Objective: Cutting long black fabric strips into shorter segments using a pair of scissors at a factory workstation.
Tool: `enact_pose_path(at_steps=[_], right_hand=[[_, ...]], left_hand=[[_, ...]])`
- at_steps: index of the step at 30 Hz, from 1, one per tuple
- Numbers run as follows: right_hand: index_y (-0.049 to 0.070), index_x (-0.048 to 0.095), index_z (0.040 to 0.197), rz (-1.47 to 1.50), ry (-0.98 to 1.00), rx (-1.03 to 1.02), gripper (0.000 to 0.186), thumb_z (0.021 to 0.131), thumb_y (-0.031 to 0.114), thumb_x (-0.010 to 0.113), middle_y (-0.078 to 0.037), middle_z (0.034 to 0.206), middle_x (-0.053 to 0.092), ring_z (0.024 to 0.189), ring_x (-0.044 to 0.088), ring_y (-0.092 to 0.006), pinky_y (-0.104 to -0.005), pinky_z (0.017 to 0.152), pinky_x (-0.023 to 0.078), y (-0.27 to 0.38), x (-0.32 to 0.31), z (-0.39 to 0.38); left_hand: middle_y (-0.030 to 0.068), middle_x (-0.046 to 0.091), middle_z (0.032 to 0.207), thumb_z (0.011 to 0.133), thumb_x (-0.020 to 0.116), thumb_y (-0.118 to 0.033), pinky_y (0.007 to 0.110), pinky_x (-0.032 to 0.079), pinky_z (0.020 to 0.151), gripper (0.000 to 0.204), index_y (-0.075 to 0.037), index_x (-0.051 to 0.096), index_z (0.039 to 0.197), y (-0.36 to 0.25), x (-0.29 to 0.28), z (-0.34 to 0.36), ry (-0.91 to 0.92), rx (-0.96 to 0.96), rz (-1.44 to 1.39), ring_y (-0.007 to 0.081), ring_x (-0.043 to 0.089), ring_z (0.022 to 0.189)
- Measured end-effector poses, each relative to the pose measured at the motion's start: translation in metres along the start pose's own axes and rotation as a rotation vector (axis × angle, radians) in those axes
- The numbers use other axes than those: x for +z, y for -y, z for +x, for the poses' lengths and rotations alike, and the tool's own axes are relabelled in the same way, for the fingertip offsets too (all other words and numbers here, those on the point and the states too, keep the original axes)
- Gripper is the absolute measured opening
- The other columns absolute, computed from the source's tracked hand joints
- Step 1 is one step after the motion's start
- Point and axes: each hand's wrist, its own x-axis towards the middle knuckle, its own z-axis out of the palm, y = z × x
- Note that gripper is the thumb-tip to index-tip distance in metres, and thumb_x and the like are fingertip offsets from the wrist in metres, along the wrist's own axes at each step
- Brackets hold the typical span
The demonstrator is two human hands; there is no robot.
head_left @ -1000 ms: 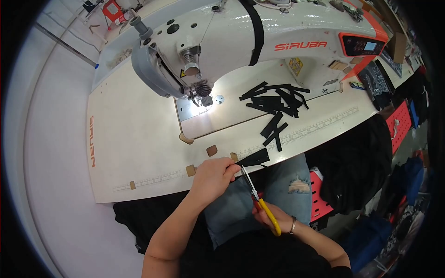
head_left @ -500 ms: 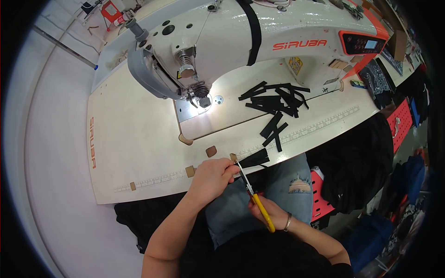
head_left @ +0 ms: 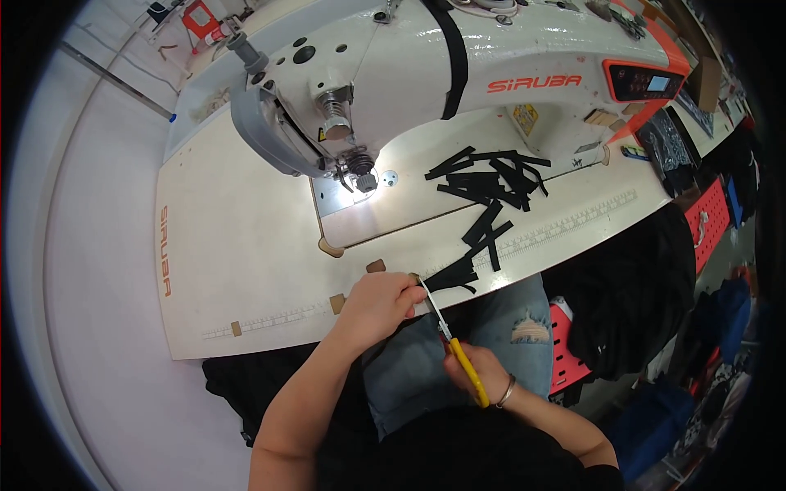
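Observation:
My left hand (head_left: 378, 307) is closed at the table's front edge, its fingertips pinching the ends of a bundle of black fabric strips (head_left: 452, 277). The free ends fan out to the right over the tabletop. My right hand (head_left: 485, 375) grips a pair of scissors (head_left: 467, 370) with yellow handles, below the edge and above my lap. Their blades point up and forward, tips against the strips beside my left fingertips. How far the blades are apart is hard to make out. More loose black strips (head_left: 483, 182) lie heaped farther back on the table.
A white sewing machine (head_left: 409, 82) stands across the back, its lamp lit over the needle plate (head_left: 360, 217). A printed ruler scale (head_left: 573, 214) runs along the front of the table (head_left: 221, 237). Black cloth (head_left: 630, 286) hangs at the right beside a red perforated panel (head_left: 566, 352).
The whole view has shifted slightly. My left hand is a little farther forward, partly covering a brown patch on the table, and one held strip curls apart from the bundle.

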Motion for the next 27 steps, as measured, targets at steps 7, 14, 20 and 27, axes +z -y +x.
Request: enact_pose_path(at_steps=[7,14,20,27], right_hand=[[0.004,0.049,0.073,0.29,0.122,0.19,0.041,0.087,0.043,0.047,-0.001,0.05,0.045,0.043,0.046,-0.0095,-0.0218,0.042,0.036,0.01,-0.01,0.005],[0.003,0.05,0.07,0.197,0.069,0.02,0.042,0.079,0.043,0.059,-0.006,0.054,0.05,0.047,0.051,-0.021,-0.0302,0.049,0.043,0.025,-0.03,-0.003],[0.002,0.049,0.081,0.258,-0.213,-0.204,0.03,0.07,0.015,0.073,-0.009,0.078,0.063,0.067,0.061,-0.0168,-0.0263,0.062,0.047,0.056,-0.043,0.018],[0.003,0.044,0.084,0.667,-0.056,-0.199,0.025,0.074,0.005,0.067,-0.008,0.085,0.059,0.078,0.058,-0.0123,-0.0243,0.066,0.047,0.078,-0.037,0.018]], left_hand=[[0.0029,0.058,0.058,0.08,0.054,-0.021,0.025,0.039,0.049,0.021,-0.002,0.063,0.077,-0.008,-0.013,0.011,0.092,-0.098,-0.062,0.0116,0.048,0.048],[0.0007,0.056,0.062,0.084,0.052,-0.014,0.019,0.035,0.047,0.016,-0.001,0.063,0.084,0.002,-0.012,-0.011,0.016,-0.053,-0.456,0.006,0.047,0.053],[-0.0008,0.054,0.065,0.086,0.052,-0.01,0.016,0.036,0.052,0.019,-0.001,0.058,0.102,-0.019,0.005,-0.041,-0.049,0.092,-0.751,0.0039,0.048,0.059],[0.0052,0.062,0.069,0.082,0.056,-0.008,0.022,0.043,0.066,0.039,-0.005,0.044,0.119,-0.022,0.014,-0.054,-0.025,0.161,-0.648,0.0091,0.057,0.065]])
